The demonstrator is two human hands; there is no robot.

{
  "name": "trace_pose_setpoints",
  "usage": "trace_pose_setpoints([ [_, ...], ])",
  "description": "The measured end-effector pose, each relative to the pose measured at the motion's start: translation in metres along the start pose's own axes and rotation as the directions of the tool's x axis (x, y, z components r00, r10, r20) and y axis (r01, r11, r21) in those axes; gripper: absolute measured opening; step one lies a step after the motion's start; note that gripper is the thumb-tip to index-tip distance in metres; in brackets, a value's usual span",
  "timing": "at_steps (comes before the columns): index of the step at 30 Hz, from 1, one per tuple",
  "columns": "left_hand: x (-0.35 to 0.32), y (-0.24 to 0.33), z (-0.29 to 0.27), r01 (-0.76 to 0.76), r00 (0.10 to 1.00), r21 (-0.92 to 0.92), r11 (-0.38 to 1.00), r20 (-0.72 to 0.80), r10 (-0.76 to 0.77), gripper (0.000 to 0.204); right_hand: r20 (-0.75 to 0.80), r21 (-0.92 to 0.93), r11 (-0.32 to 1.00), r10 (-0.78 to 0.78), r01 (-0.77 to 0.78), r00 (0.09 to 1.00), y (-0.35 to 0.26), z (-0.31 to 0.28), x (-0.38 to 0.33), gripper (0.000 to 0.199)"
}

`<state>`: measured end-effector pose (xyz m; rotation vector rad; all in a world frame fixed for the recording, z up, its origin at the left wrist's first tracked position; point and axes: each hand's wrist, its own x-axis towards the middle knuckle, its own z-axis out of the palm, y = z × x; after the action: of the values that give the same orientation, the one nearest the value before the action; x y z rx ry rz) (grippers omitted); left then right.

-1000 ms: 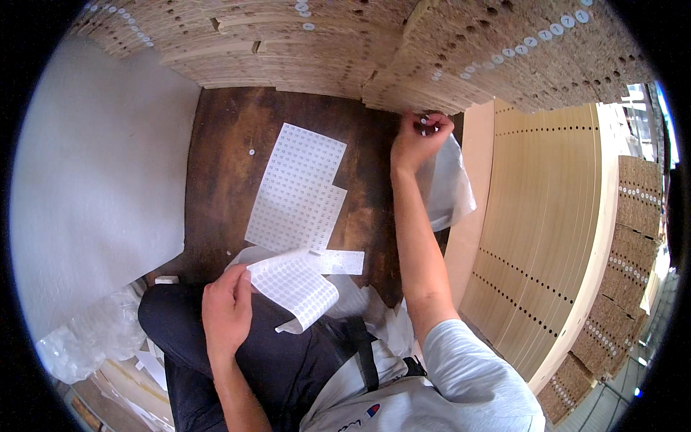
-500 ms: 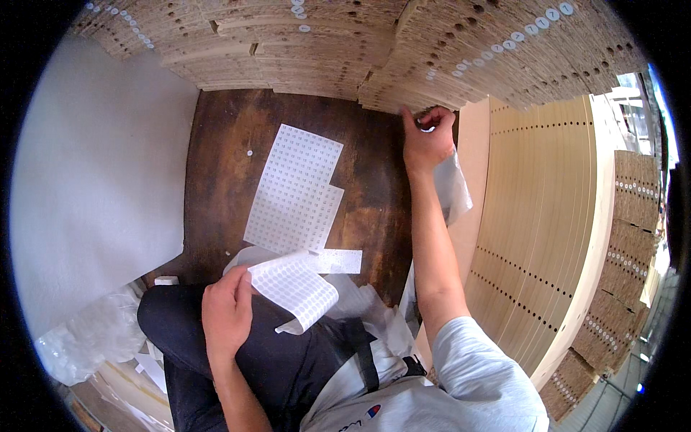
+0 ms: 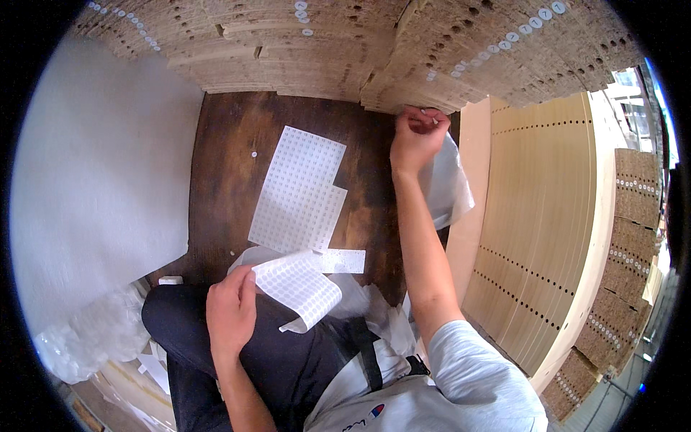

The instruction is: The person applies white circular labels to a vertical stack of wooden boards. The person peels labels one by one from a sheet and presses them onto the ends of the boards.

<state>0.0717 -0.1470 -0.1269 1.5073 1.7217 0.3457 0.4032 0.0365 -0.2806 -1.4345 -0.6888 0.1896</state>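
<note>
Pinched between the thumb and fingers of my left hand (image 3: 232, 309) is a curled sheet of round stickers (image 3: 301, 284), held above my thigh. My right hand (image 3: 417, 144) reaches forward to the lower edge of the stacked chipboard panels (image 3: 317, 68). Its fingers are curled together; a tiny pale bit shows near the tips, too small to name. Small round white stickers (image 3: 512, 37) run in rows along the panel edges. Another printed sticker sheet (image 3: 296, 189), with a notched corner, lies flat on the dark wooden surface (image 3: 219, 194).
Light wooden boards with drilled holes (image 3: 533, 216) stand at the right, with more chipboard stacks (image 3: 626, 237) beyond. Clear plastic film (image 3: 448, 187) hangs by my right forearm. A pale grey panel (image 3: 108, 165) closes off the left, with crumpled plastic (image 3: 93, 335) below it.
My right hand has shifted slightly left and its thumb has closed in toward the fingers. My left hand keeps its hold on the curled sheet. The view has moved slightly.
</note>
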Motion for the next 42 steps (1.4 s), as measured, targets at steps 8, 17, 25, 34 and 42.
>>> trace_pose_setpoints([
  [8, 0.002, 0.003, 0.001, -0.026, 1.000, 0.002, 1.000, 0.008, 0.026, 0.020, 0.008, -0.007, 1.000, -0.023, 0.023, 1.000, 0.001, 0.000, 0.001, 0.037],
  [17, 0.002, -0.001, 0.002, -0.003, 1.000, 0.004, 1.000, 0.011, 0.003, 0.020, -0.052, -0.110, 0.993, -0.044, 0.038, 0.998, -0.002, -0.001, 0.003, 0.039],
  [25, 0.002, -0.001, -0.001, -0.007, 0.999, 0.074, 0.997, 0.051, 0.003, 0.022, 0.083, -0.416, 0.896, -0.134, 0.156, 0.988, -0.008, -0.022, 0.013, 0.040],
  [34, 0.001, 0.001, 0.001, -0.019, 1.000, 0.058, 0.998, 0.019, 0.018, 0.020, 0.197, -0.136, 0.986, -0.068, 0.096, 0.978, -0.012, -0.022, -0.009, 0.021],
  [42, 0.001, 0.005, 0.000, 0.008, 1.000, 0.050, 0.999, 0.013, -0.008, 0.020, 0.038, 0.247, 0.927, 0.282, -0.282, 0.959, -0.006, 0.011, -0.007, 0.003],
])
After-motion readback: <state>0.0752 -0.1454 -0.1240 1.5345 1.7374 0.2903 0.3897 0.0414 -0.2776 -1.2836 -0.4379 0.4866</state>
